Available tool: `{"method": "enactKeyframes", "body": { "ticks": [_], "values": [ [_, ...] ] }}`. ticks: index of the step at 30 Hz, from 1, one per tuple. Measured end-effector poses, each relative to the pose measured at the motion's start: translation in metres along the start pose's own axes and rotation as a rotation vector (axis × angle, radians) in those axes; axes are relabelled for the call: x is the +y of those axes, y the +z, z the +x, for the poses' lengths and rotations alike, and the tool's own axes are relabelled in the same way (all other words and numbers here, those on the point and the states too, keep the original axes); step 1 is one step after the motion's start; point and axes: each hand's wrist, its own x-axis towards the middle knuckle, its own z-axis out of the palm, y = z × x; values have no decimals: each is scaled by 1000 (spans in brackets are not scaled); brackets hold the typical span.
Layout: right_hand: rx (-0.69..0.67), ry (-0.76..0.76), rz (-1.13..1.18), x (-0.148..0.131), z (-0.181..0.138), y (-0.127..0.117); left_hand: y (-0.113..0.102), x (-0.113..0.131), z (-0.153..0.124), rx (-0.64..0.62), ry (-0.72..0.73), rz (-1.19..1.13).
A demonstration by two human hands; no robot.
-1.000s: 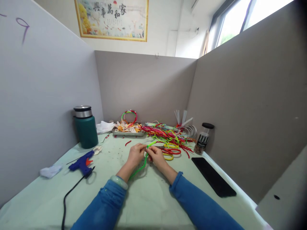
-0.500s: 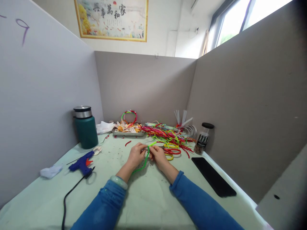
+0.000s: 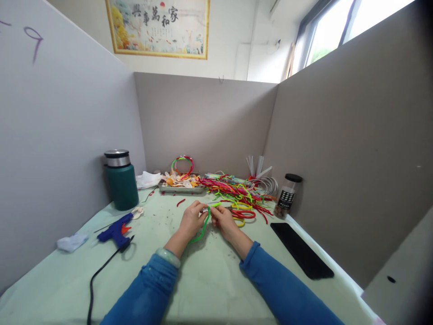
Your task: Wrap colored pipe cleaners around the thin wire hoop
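Close together over the middle of the table, my left hand (image 3: pixel 192 219) and my right hand (image 3: pixel 223 220) both pinch at a green pipe cleaner (image 3: pixel 204 229). Its darker length hangs down between them and curves toward my left wrist. A lighter yellow-green end shows above my right fingers. Both hands are closed, and the fingertips partly hide the spot they grip. Scissors with red handles (image 3: pixel 248 215) and yellow-handled scissors (image 3: pixel 239 222) lie just beyond my right hand. Behind them spreads a heap of coloured pipe cleaners (image 3: pixel 233 187).
A metal tray (image 3: pixel 182 190) of paper-like pieces bears a colourful ring (image 3: pixel 192 164). On the left stand a green flask (image 3: pixel 122 187) and a blue glue gun (image 3: pixel 117 231) with its cord. A jar (image 3: pixel 287 198) and a black phone-like slab (image 3: pixel 301 250) are on the right. Grey partitions enclose the table.
Both hands stay in nearly the same place with the green pipe cleaner. My right fingers have shifted slightly, and less of the yellow-green end shows above them.
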Motion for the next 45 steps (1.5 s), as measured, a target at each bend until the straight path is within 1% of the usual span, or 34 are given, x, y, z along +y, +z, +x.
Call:
{"method": "enactKeyframes", "body": {
  "ticks": [8, 14, 20, 26, 32, 35, 38, 42, 45],
  "values": [
    [15, 1, -45, 2, 1, -1, -1, 0, 1, -28, -22, 6],
    [29, 3, -71, 2, 2, 0, 0, 1, 0, -21, -27, -15],
    [25, -7, -51, 1, 1, 0, 0, 1, 0, -32, -39, -25],
    [50, -5, -29, 1, 1, 0, 0, -1, 1, -40, -6, -48],
    [56, -8, -38, 0, 2, 1, -2, 3, 0, -34, -15, -88],
    [55, -27, -65, 0, 0, 2, -1, 4, 1, -6, -42, -65],
    [56, -39, -98, -2, -2, 4, 0, 4, 3, 33, -110, -48],
    [60, -52, -129, -2, -2, 6, 1, 4, 5, 20, -220, -62],
    [58, -61, -137, 0, -1, 5, 0, 5, 6, -1, -277, -73]
  ]
}}
